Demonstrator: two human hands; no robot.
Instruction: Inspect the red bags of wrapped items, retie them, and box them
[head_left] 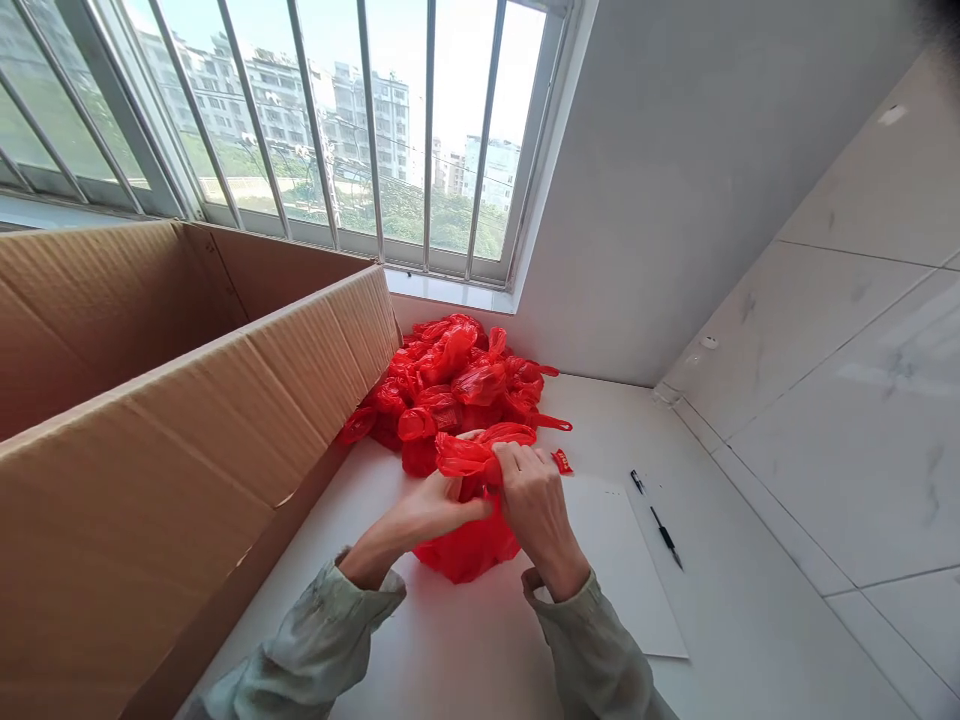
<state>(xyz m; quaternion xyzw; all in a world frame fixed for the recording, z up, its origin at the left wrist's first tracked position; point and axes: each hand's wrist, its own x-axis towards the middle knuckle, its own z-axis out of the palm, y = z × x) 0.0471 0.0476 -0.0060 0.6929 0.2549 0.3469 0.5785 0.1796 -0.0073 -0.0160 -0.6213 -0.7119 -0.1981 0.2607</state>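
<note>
A red plastic bag [466, 550] sits on the white surface right in front of me. My left hand [429, 512] pinches its twisted handles from the left, fingers closed on the plastic. My right hand [534, 502] grips the same handles [469, 455] from the right, fingers curled over them. Both hands meet above the bag's top. Behind them lies a heap of tied red bags [457, 385], reaching back toward the window sill. What the bag holds is hidden.
A large open cardboard box [187, 400] fills the left side, its flap leaning toward the heap. A white sheet [622, 570] lies under my right wrist, a black pen [664, 535] just right of it. A tiled wall rises on the right; a barred window behind.
</note>
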